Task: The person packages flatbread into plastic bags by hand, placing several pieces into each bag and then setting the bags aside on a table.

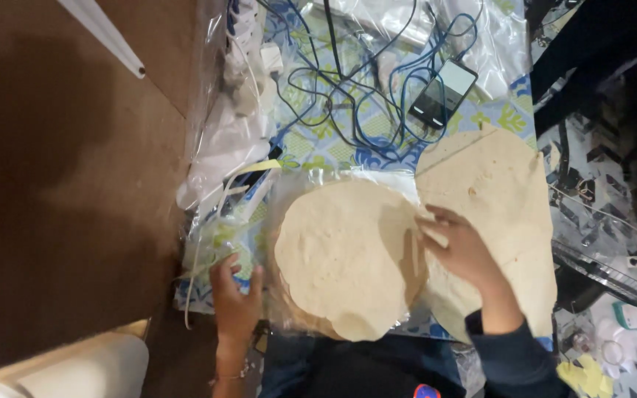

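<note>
A stack of flatbreads point(344, 258) lies near the front edge of the table point(311, 144), which is covered with a blue-and-green patterned cloth under clear plastic. The breads are round, thin and pale cream, with faint blisters and a slightly uneven rim; the top one is smooth and floury, and darker edges of the breads below show at the stack's near side. The stack rests on a clear plastic bag point(333, 177) whose crinkled film shows around its far and left sides.

The right hand point(462, 250) is at the stack's right edge, fingers spread and bent, pinching the rim of a single flatbread point(495, 191) that is lifted and spread out toward the table's right edge. This one is larger in view, pale beige with a few small brown spots. The wrist wears a dark blue sleeve point(514, 357).

The left hand point(234, 298) rests open near the table's front left corner, fingers loosely spread on the plastic film just beside the stack, gripping nothing that can be made out.

Further back, toward the far edge, lie tangled blue and black cables point(355, 88), a dark phone point(442, 92) and white chargers point(248, 66) under more plastic.
</note>
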